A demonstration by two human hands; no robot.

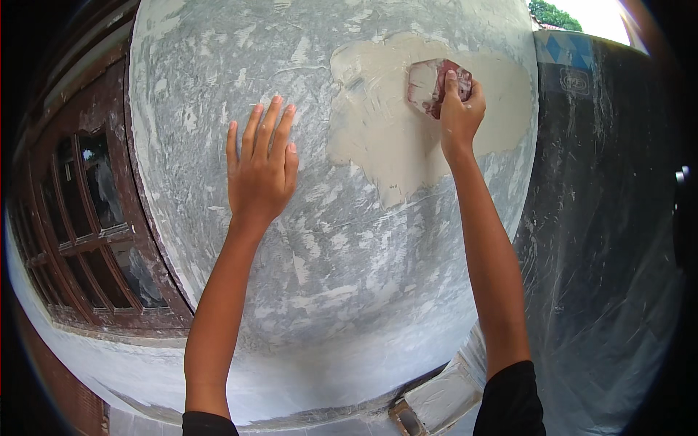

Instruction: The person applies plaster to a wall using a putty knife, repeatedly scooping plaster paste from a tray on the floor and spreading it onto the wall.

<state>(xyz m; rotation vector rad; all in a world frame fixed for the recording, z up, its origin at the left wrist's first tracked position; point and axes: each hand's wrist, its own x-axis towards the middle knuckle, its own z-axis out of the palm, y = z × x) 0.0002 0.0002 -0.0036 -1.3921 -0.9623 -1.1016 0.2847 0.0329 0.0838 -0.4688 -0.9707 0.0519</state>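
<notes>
My right hand (pixel 462 112) grips a reddish putty scraper (pixel 425 86) smeared with pale filler, thumb on its face, and holds it against the wall. Around the scraper spreads a patch of cream filler (pixel 385 138) with an uneven edge, reaching toward the wall's right side. To the left of that patch my left hand (pixel 260 163) is open, its fingers stretched upward and apart over the wall (pixel 327 254). Nothing is in it. The wall's surface is grey with whitish streaks. The scraper's edge against the wall is partly hard to make out.
A brown wooden window frame (pixel 116 276) with glass panes stands at the left. Dark plastic sheeting (pixel 603 196) hangs along the right side. Low down by the right forearm lies a filler-smeared, light-coloured object (pixel 443 396). Pale floor tiles (pixel 138 421) show at the bottom.
</notes>
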